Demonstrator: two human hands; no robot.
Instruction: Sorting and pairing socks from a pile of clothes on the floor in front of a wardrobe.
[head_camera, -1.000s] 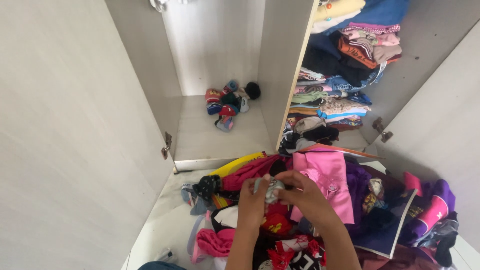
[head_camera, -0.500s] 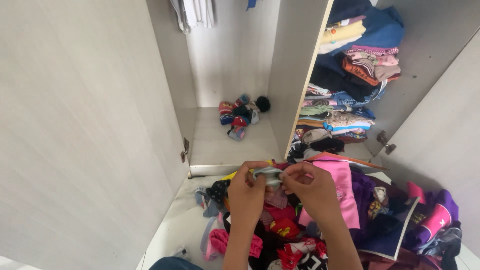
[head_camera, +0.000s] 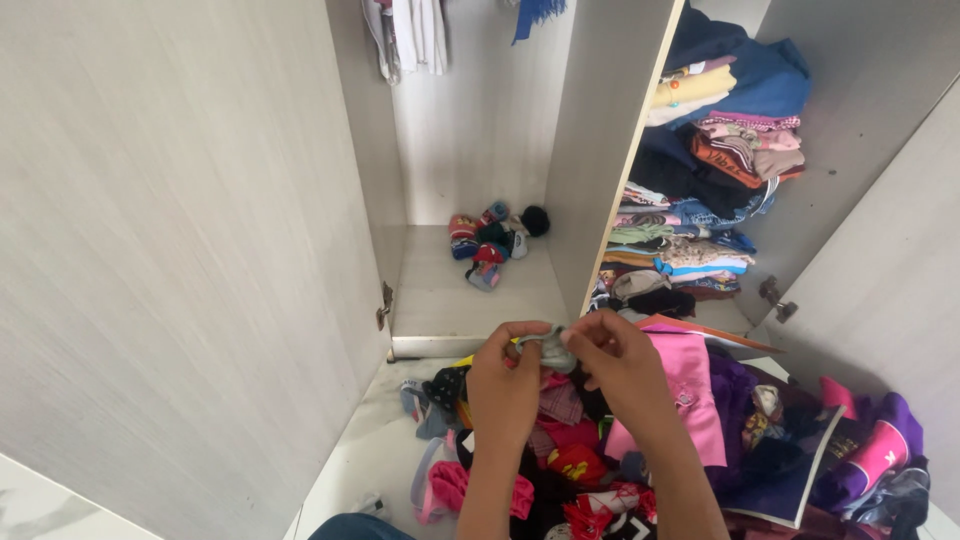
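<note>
While both hands, left hand (head_camera: 503, 385) and right hand (head_camera: 618, 362), pinch a small grey garment (head_camera: 549, 350), possibly a sock, fingers closed.

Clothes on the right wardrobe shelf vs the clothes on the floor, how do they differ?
The shelf clothes lie folded and stacked in layers; the floor clothes lie loose and jumbled. The shelf clothes sit inside the wardrobe's right compartment; the floor clothes spread in front of it, under the left hand and right hand, which pinch a small grey garment. Both are mixed in colour.
</note>
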